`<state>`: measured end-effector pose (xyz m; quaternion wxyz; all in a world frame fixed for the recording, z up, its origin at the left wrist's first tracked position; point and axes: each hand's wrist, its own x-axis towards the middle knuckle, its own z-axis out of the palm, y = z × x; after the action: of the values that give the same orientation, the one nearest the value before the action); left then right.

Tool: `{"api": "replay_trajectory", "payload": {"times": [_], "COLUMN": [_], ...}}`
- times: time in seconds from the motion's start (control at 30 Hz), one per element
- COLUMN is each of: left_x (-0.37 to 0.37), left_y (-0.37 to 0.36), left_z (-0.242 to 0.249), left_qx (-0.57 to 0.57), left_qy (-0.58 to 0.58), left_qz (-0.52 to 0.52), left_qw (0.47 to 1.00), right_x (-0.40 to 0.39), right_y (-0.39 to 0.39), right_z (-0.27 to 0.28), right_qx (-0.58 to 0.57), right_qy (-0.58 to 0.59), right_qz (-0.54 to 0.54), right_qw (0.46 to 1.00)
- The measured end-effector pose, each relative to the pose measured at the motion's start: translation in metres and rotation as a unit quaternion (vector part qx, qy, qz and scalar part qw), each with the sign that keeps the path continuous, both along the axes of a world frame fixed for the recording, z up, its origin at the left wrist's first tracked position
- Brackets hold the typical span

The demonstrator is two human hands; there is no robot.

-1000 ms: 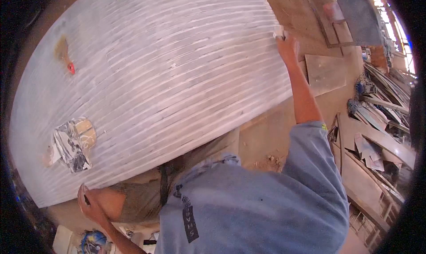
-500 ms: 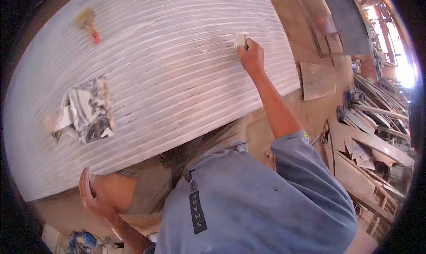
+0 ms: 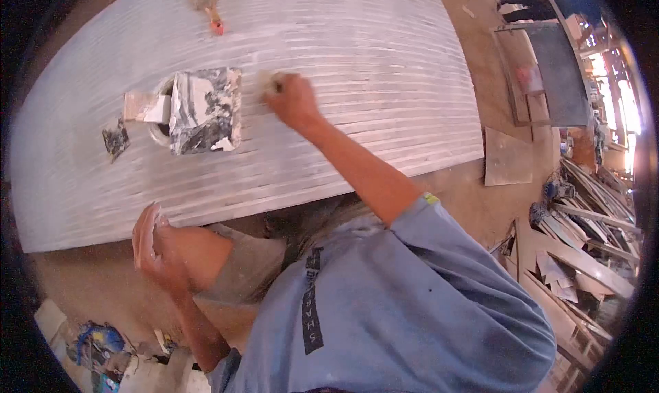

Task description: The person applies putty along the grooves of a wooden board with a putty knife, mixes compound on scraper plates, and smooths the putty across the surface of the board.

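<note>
A large ribbed panel (image 3: 357, 98), streaked with white, spans the upper view. Over its middle my right hand (image 3: 295, 103) is closed on a small pale block (image 3: 270, 84), blurred by motion. Left of that hand a board smeared with white and dark paste (image 3: 204, 111) rests on a round container (image 3: 161, 132). A putty knife with a wooden handle (image 3: 145, 107) touches the board's left side, and a small dark scraper (image 3: 116, 140) lies beyond it. My left hand (image 3: 156, 245), whitened at the fingers, hangs by the panel's near edge beside my knee; whether it holds anything is unclear.
A brush with a red-tipped handle (image 3: 209, 7) lies on the panel's far part. To the right are a flat sheet (image 3: 508, 156) on the floor, a dark framed panel (image 3: 559, 70) and piled wood scraps (image 3: 597, 221). A person's dark-clothed legs (image 3: 528, 7) show at top right.
My right hand has moved left across the panel with the pale block, toward the paste-covered board. The view has shifted, and the person's legs at top right have come into view.
</note>
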<state>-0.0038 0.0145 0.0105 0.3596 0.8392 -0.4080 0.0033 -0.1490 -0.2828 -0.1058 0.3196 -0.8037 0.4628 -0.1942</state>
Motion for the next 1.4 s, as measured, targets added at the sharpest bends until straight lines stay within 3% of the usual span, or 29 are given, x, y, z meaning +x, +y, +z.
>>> {"api": "replay_trajectory", "payload": {"times": [0.07, 0.1, 0.17, 0.23, 0.4, 0.43, 0.47, 0.57, 0.63, 0.77, 1.07, 1.13, 1.23, 1.4], "left_x": [0.001, 0.001, 0.0, 0.0, -0.001, 0.001, 0.002, 0.001, 0.001, 0.005, 0.007, -0.005, 0.003, 0.005], "left_y": [0.002, 0.003, 0.006, 0.006, -0.004, -0.003, -0.003, -0.007, -0.009, -0.01, -0.014, -0.02, -0.01, -0.005], "left_z": [-0.005, -0.006, -0.008, -0.011, -0.015, -0.017, -0.018, -0.015, -0.016, -0.018, -0.018, -0.009, -0.014, -0.01], "left_qx": [0.002, -0.005, 0.022, 0.027, 0.05, 0.055, 0.061, 0.118, 0.132, 0.175, 0.233, 0.232, 0.21, 0.159], "left_qy": [0.009, 0.006, 0.012, 0.005, 0.005, 0.001, -0.004, -0.042, -0.031, -0.036, -0.028, -0.018, 0.001, -0.019], "left_qz": [0.005, 0.0, 0.027, 0.027, 0.032, 0.029, 0.026, 0.034, 0.044, 0.035, 0.062, 0.063, 0.071, 0.036], "left_qw": [1.0, 1.0, 0.999, 0.999, 0.998, 0.998, 0.998, 0.992, 0.99, 0.983, 0.97, 0.97, 0.975, 0.986], "right_x": [0.008, 0.0, -0.022, -0.081, -0.308, -0.359, -0.409, -0.482, -0.493, -0.496, -0.475, -0.436, -0.369, -0.283], "right_y": [0.014, 0.018, 0.02, 0.0, -0.11, -0.14, -0.169, -0.209, -0.22, -0.235, -0.234, -0.22, -0.191, -0.138], "right_z": [0.019, 0.033, 0.056, 0.067, 0.037, 0.026, 0.012, 0.008, 0.022, 0.01, -0.013, -0.017, -0.003, -0.003], "right_qx": [0.101, 0.093, 0.351, 0.329, 0.122, 0.016, -0.168, -0.205, -0.185, -0.168, -0.175, -0.23, -0.158, -0.15], "right_qy": [-0.09, -0.093, -0.306, -0.308, -0.226, -0.126, 0.065, 0.117, 0.24, 0.234, 0.255, 0.249, 0.235, 0.175], "right_qz": [0.029, 0.025, -0.007, -0.05, -0.272, -0.306, -0.319, -0.367, -0.386, -0.404, -0.336, -0.252, -0.265, -0.266], "right_qw": [0.99, 0.991, 0.885, 0.891, 0.928, 0.943, 0.93, 0.9, 0.872, 0.868, 0.89, 0.906, 0.922, 0.936]}}
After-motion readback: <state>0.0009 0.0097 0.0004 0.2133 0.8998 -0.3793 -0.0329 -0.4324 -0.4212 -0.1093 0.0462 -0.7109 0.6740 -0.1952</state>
